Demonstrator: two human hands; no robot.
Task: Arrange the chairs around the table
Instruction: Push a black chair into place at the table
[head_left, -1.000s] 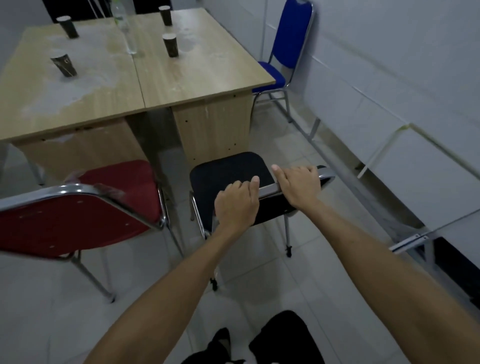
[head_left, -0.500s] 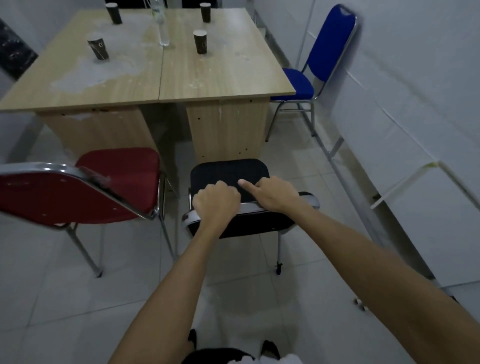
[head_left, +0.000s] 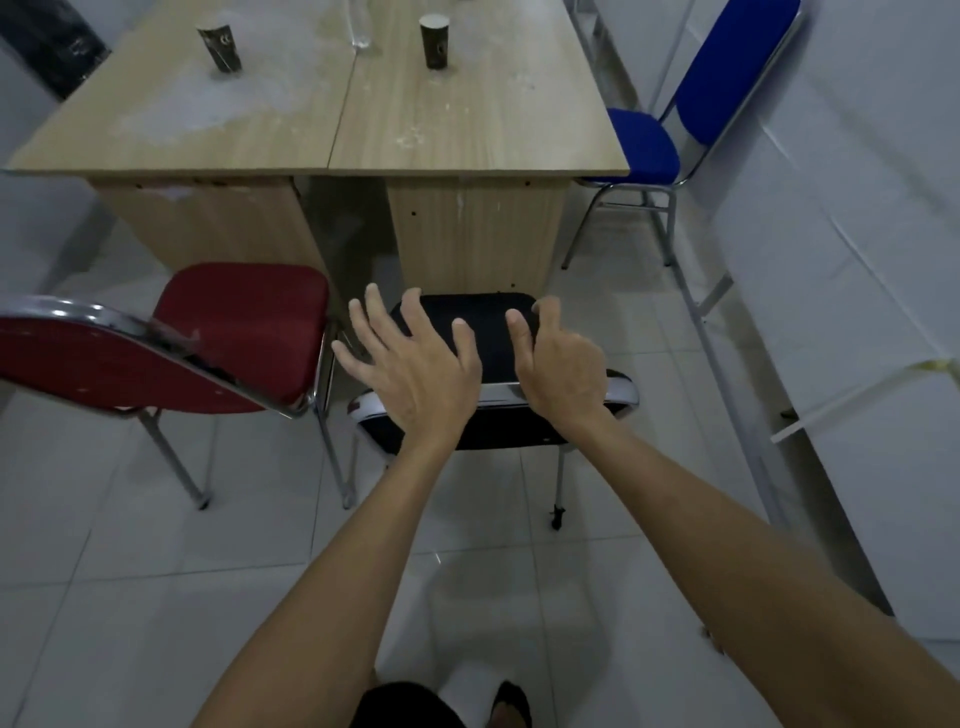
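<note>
A black chair (head_left: 488, 332) with a chrome-edged back stands at the near side of the wooden table (head_left: 467, 140), its seat against the table's panel. My left hand (head_left: 410, 364) hovers over the chair's back with fingers spread, holding nothing. My right hand (head_left: 556, 364) lies over the back's top rail with loosely bent fingers lifted off it. A red chair (head_left: 244, 322) stands to the left, its back toward me. A blue chair (head_left: 644, 145) sits at the table's right side by the wall.
Two dark paper cups (head_left: 434, 41) and the base of a clear bottle (head_left: 361, 36) stand on the table. A white wall (head_left: 857, 260) with a metal rail runs along the right. Tiled floor (head_left: 156, 597) lies open in front of me.
The black chair moved forward up against the table. Both hands gripped its top rail before; now both have let go and lifted, the left with fingers spread.
</note>
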